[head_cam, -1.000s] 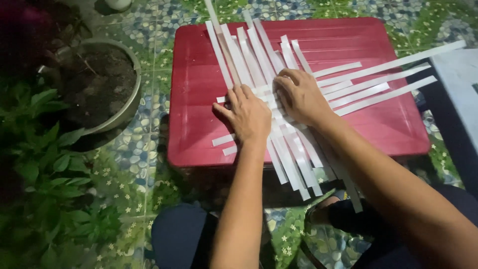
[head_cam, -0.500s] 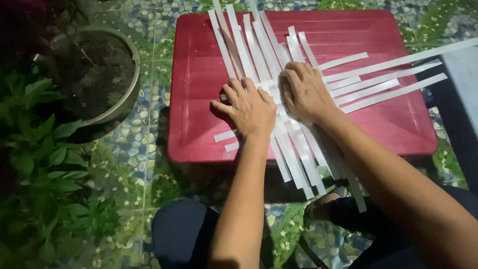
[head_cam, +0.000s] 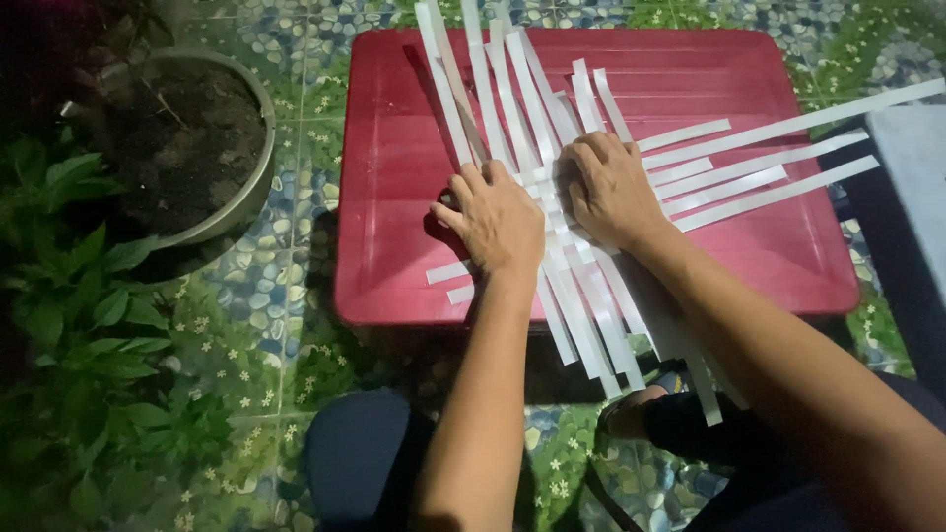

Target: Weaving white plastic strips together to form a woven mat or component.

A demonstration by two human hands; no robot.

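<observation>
Several long white strips lie crossed over one another in a woven patch on a red plastic tray. My left hand presses flat on the left side of the patch, fingers spread over the strips. My right hand rests just to its right, fingers curled down on the crossing strips. Some strips run up past the tray's far edge, others fan out to the right, and the near ends hang over the front rim.
A round pot of dark soil stands left of the tray, with leafy green plants in front of it. A grey-blue surface juts in at right. My knees are below, on a pebble-patterned floor.
Both hands have stayed pressed on the woven strips, with only small finger shifts. The view has drifted so the tray sits slightly lower and further right in the picture.
</observation>
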